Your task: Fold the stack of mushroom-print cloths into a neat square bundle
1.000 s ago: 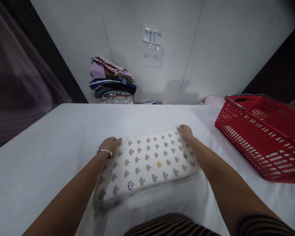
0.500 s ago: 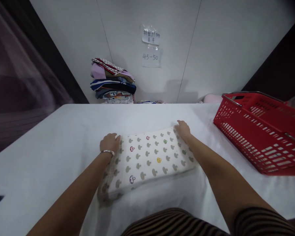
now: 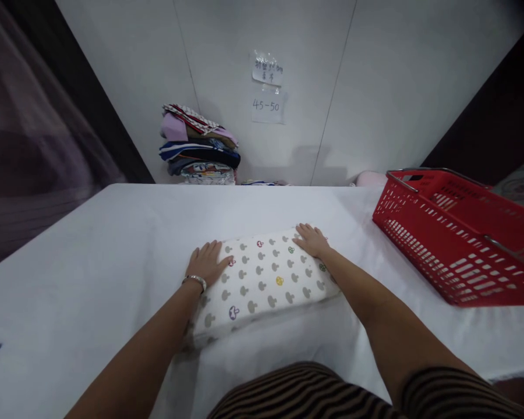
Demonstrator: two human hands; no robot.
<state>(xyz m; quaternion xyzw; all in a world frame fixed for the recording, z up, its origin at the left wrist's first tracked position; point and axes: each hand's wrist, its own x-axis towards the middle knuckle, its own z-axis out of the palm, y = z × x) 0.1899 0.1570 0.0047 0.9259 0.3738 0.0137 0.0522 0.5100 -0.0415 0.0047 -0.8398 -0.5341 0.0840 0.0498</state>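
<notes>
A folded white cloth with a mushroom print (image 3: 264, 282) lies on the white table (image 3: 91, 262) in front of me. My left hand (image 3: 207, 262) rests flat on its far left corner, fingers stretched out, a silver bracelet on the wrist. My right hand (image 3: 311, 240) lies flat on the far right corner, fingers spread. Neither hand grips anything.
A red plastic basket (image 3: 458, 238) with metal handles stands on the table at the right. A stack of folded clothes (image 3: 198, 145) sits against the white wall behind the table's far edge. Two paper notes (image 3: 267, 87) are stuck on the wall.
Both hands have gone from curled at the cloth's far corners to lying flat on top of it. The folded cloth has shifted slightly away from me.
</notes>
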